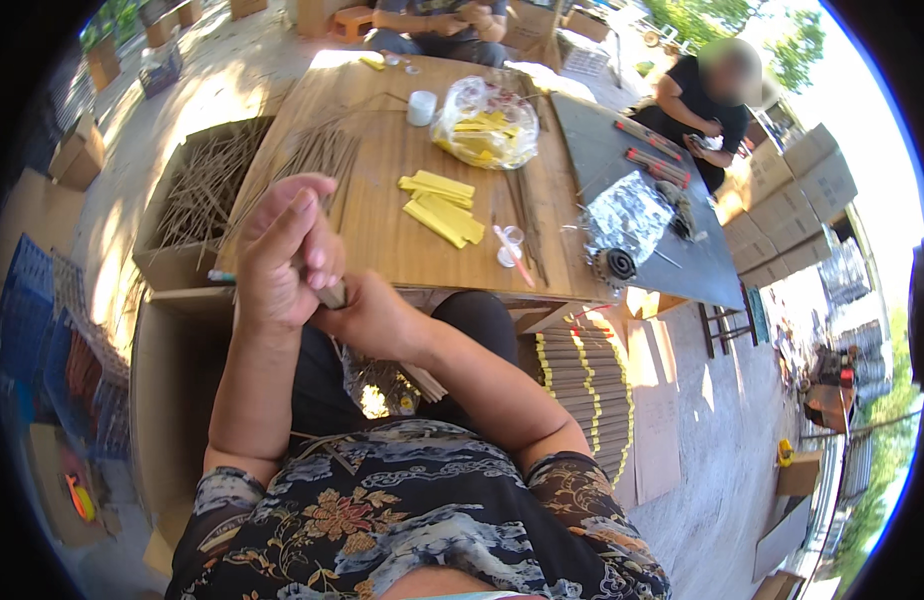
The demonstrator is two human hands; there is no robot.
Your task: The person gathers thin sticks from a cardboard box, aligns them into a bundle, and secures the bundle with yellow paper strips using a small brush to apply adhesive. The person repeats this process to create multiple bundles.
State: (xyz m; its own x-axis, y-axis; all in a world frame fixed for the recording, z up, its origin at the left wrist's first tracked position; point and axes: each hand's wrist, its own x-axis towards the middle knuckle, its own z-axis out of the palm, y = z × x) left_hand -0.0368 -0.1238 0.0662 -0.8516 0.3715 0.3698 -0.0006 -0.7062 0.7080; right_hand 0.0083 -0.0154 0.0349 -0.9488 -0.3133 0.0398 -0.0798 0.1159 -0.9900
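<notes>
Over the near left edge of the table, my left hand (282, 245) is raised with its fingers curled. Its lower palm meets the end of a grey-brown bundle of sticks (331, 294). Just below and to the right, my right hand (370, 315) is closed round that bundle. Most of the bundle is hidden by my hands; pale brown stick ends (422, 382) show beneath my right forearm. Flat yellow paper strips (442, 208) lie on the table beyond my hands. Loose thin brown sticks (317, 150) are spread over the table's left side.
A cardboard box (172, 268) full of sticks stands left of the wooden table (382, 250). A plastic bag (485, 125) of yellow strips and a white cup (421, 108) sit farther back. Yellow-banded bundles (587, 390) lie lower right. Foil (627, 215) covers part of the dark tabletop. Two people sit beyond.
</notes>
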